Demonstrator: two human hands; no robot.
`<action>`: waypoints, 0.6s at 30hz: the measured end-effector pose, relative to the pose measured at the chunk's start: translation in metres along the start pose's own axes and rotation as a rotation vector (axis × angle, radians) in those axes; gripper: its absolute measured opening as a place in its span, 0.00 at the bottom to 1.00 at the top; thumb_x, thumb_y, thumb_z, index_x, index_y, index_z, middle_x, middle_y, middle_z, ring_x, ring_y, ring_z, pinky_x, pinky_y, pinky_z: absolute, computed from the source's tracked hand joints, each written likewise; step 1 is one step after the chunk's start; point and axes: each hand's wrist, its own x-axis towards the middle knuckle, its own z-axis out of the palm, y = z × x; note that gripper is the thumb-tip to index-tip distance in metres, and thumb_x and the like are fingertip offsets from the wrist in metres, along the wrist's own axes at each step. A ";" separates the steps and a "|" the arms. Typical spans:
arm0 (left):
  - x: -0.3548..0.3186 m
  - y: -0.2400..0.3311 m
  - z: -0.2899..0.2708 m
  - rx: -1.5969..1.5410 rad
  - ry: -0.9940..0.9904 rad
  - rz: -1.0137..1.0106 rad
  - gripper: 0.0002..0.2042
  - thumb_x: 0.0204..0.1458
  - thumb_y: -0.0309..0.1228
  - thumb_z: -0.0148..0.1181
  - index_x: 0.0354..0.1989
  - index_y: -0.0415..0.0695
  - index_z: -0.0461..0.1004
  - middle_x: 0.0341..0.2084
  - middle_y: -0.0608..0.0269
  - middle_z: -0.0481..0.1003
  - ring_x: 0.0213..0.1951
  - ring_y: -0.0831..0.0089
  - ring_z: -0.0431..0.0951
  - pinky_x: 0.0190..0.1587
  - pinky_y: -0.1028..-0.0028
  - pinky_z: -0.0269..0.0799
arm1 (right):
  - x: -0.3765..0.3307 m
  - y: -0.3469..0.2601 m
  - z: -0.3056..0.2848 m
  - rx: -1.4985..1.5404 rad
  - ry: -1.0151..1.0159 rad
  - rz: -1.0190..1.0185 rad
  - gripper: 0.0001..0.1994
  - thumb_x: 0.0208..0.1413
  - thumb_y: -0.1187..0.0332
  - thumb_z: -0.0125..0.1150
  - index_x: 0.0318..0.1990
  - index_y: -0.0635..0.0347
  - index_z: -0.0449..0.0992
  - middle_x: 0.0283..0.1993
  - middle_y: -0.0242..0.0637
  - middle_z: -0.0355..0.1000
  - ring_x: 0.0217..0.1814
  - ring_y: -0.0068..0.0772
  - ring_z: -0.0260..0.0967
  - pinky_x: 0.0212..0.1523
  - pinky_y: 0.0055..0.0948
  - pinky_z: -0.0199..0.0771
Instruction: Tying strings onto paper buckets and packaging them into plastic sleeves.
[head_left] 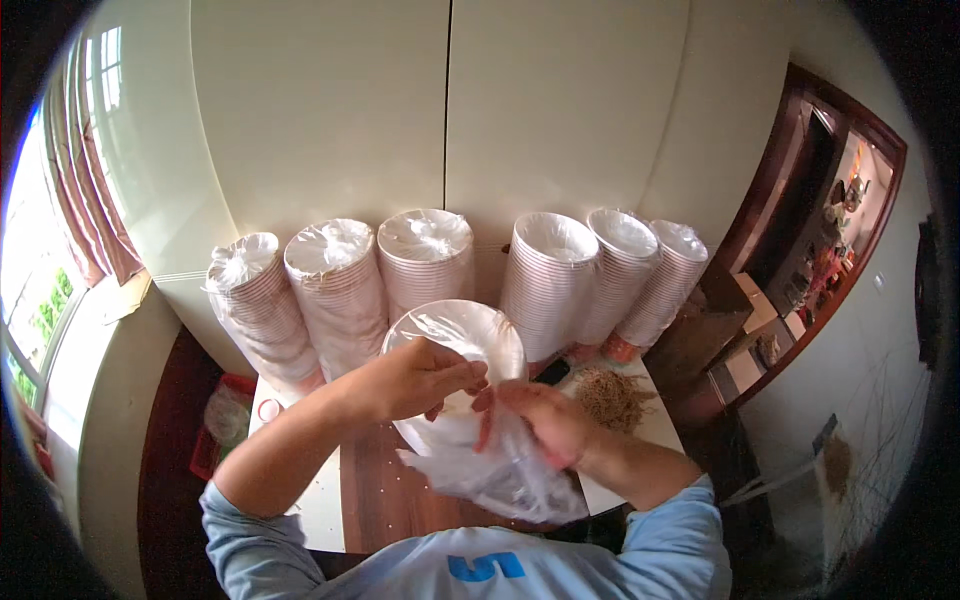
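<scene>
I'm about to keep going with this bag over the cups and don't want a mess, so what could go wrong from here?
Three risks stand out. The thin clear plastic bag is bunched in both hands and could tear if pulled hard. The wrapped stack of white paper cups leans in the left hand's grip and might slip. The six tall wrapped cup stacks stand close behind it, so a knock could topple them.
</scene>
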 end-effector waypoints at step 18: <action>0.031 0.019 -0.050 0.849 -0.317 -0.044 0.08 0.45 0.29 0.55 0.26 0.38 0.78 0.22 0.59 0.78 0.22 0.69 0.77 0.22 0.70 0.70 | -0.002 -0.012 0.014 -1.026 -0.539 -0.160 0.14 0.58 0.59 0.52 0.43 0.60 0.76 0.39 0.40 0.76 0.42 0.30 0.72 0.46 0.30 0.70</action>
